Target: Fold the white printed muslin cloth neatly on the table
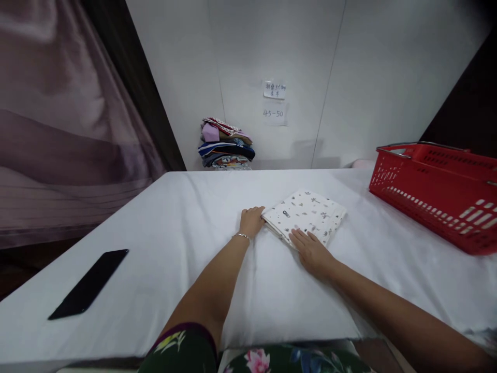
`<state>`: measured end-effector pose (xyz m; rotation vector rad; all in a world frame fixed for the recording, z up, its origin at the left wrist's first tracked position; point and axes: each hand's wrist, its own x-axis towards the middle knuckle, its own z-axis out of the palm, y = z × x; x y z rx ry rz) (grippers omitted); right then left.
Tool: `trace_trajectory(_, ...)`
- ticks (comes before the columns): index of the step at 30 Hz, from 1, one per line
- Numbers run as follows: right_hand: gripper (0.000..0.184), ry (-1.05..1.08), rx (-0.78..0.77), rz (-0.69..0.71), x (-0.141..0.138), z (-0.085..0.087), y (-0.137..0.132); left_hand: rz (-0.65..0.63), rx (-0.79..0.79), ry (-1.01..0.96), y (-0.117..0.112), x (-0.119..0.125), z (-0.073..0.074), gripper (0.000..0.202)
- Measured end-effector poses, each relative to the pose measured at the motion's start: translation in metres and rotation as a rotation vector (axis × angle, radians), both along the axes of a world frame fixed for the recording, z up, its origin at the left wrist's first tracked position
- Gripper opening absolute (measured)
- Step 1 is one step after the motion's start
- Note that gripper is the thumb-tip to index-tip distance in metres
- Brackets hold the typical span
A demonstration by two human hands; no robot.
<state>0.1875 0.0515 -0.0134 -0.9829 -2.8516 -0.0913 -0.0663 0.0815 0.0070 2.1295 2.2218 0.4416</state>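
A white cloth (pixel 306 210) with small dark prints lies folded into a neat, layered packet on the white-covered table. At its left corner is my left hand (pixel 251 221), with a thin bracelet at the wrist; the fingers are bent around the folded edge and pinch it. My right hand (pixel 310 251) rests palm down on the near edge of the packet, its fingers stretched out flat over the fabric. What lies inside the folds is hidden.
A red plastic basket (pixel 435 191) with metal handles stands at the right. Folded clothes (pixel 227 145) are piled beyond the table's far edge, by the wall. A black phone-like slab (pixel 89 284) lies on the left, near a hanging pink curtain (pixel 70 114). Paper notes (pixel 275 101) are on the wall.
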Motion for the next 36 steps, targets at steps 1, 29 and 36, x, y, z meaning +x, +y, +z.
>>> trace_trajectory(1, 0.062, -0.003, 0.0, 0.001, 0.0, 0.0, 0.0, -0.031, 0.006, 0.008, -0.001, 0.0, 0.0, 0.041)
trace_trajectory(29, 0.065, 0.012, -0.037, 0.004, -0.002, -0.001, 0.001, -0.325, 0.016, -0.008, -0.001, 0.025, -0.017, 0.051)
trace_trajectory(36, 0.066, 0.029, -0.038, 0.005, -0.003, 0.0, 0.0, -0.282, 0.015, 0.035, 0.004, 0.04, 0.009, 0.053)
